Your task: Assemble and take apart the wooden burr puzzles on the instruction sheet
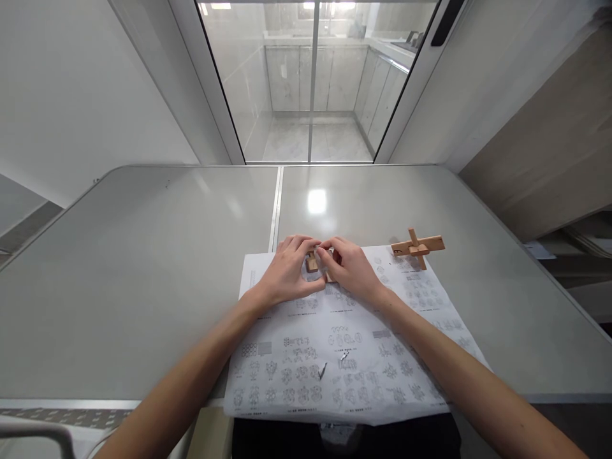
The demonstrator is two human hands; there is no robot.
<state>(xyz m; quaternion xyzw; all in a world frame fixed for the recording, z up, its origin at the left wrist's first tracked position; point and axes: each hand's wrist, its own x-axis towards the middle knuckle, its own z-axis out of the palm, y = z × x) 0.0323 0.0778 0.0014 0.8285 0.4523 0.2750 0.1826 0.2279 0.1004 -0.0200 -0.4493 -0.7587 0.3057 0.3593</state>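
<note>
Here, the left hand (288,269) and right hand (352,268) grasp small, blocky, honey-brown wooden pieces (312,262), partly hidden.

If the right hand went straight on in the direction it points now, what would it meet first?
Probably the left hand, just ahead. Depth is unclear, so the wooden block beside it might come first.
</note>
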